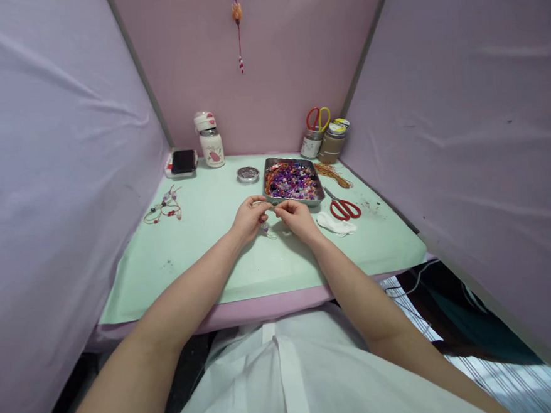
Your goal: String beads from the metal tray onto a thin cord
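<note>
My left hand (249, 218) and my right hand (296, 217) meet fingertip to fingertip just in front of the bead tray. Both are closed in a pinch. A small dark bead (275, 203) shows between the fingertips. From under my left hand a thin beaded cord (265, 227) hangs out, with purplish beads and a pale loop near the table. The cord's run between the two hands is too fine to follow. A metal tray (322, 194) holds many purple, orange and dark beads (292, 180), with orange cord along its left side.
Red-handled scissors (345, 210) and a crumpled white cloth (336, 223) lie right of my hands; orange cords (333, 174) lie behind. A round dish (247, 174), a bottle (213, 149), a phone (184, 162), jars (333, 144) and finished beaded strings (165, 206) stand or lie around.
</note>
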### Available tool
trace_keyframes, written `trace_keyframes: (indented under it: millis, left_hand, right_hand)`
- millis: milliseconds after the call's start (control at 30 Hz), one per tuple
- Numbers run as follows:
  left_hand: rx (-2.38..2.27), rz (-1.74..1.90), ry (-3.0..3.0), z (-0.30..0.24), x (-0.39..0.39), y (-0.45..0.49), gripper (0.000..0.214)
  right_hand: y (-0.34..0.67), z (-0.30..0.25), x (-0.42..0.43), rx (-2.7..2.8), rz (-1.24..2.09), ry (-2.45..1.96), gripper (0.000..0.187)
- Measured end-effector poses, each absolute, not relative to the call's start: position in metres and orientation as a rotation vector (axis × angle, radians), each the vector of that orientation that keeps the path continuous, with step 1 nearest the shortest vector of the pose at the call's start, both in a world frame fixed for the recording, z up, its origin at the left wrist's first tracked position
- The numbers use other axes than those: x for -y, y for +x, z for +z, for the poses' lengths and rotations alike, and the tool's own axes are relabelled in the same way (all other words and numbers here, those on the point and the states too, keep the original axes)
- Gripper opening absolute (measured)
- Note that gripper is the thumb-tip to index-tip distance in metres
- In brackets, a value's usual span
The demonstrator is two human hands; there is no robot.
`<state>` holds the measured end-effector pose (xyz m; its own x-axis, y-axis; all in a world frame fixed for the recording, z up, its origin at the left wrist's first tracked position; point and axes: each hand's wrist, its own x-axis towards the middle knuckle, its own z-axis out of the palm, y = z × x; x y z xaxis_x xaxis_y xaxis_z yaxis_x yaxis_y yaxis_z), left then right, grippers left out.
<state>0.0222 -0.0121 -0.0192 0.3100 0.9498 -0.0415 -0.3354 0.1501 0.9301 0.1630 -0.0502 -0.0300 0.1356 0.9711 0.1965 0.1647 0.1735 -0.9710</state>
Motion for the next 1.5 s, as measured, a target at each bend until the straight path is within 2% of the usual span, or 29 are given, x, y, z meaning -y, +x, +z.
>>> trace_keyframes:
  millis: [133, 300, 533, 700, 1133, 1333, 1500]
  left_hand:
    - [-0.748, 1.086, 0.956, -0.02, 0.011, 0.023, 0.034]
    - [-0.783, 1.153, 0.972, -0.019, 0.012, 0.024, 0.031]
    - [-0.928, 1.268, 1.214, -0.021, 0.013, 0.026, 0.03]
    - [-0.924, 1.229, 1.274, -0.02, 0.016, 0.028, 0.031]
    - [-0.842, 1.177, 1.298, -0.019, 0.019, 0.027, 0.032]
    - [-0.822, 1.153, 1.298, -0.018, 0.019, 0.026, 0.032]
    - [-0.816, 1.124, 1.299, -0.015, 0.021, 0.026, 0.034]
  right_hand:
    - [0.162, -0.031, 0.05, 1.35, 0.85, -1.254, 0.021]
    - [0.159, -0.029, 0.054, 1.438, 0.651, -1.271, 0.016]
    - [0.158, -0.031, 0.057, 1.563, 0.403, -1.252, 0.013]
    - [0.16, -0.029, 0.057, 1.526, 0.356, -1.244, 0.015]
    - [0.163, -0.031, 0.049, 1.319, 0.602, -1.248, 0.018]
    - [0.164, -0.031, 0.047, 1.162, 0.88, -1.205, 0.032]
    - [0.165, -0.027, 0.05, 1.165, 0.942, -1.213, 0.024]
